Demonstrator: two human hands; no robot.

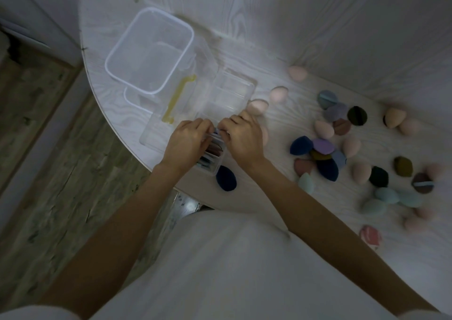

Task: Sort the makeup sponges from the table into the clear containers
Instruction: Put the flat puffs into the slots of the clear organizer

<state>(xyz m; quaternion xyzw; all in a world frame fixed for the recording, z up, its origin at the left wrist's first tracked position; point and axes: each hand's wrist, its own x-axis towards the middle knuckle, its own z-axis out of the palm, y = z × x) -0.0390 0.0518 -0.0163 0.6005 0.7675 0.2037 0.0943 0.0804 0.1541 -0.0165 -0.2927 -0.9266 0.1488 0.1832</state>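
**Packing the small box**

Both my hands, left (pixel 187 137) and right (pixel 241 138), curl their grip on the small clear box (pixel 211 159) at the bench (pixel 269 50) edge. I'd press sponges flat, steadying it. Loose sponges (pixel 322 146) wait rightward; big tub (pixel 149 50) beyond.

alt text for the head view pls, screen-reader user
Both hands, the left hand and right hand, work at a small clear plastic container already holding sponges at the edge of a white wood-grain table. A larger empty clear plastic tub stands beyond it, and many loose teardrop makeup sponges in pink, blue, purple and green lie to the right.
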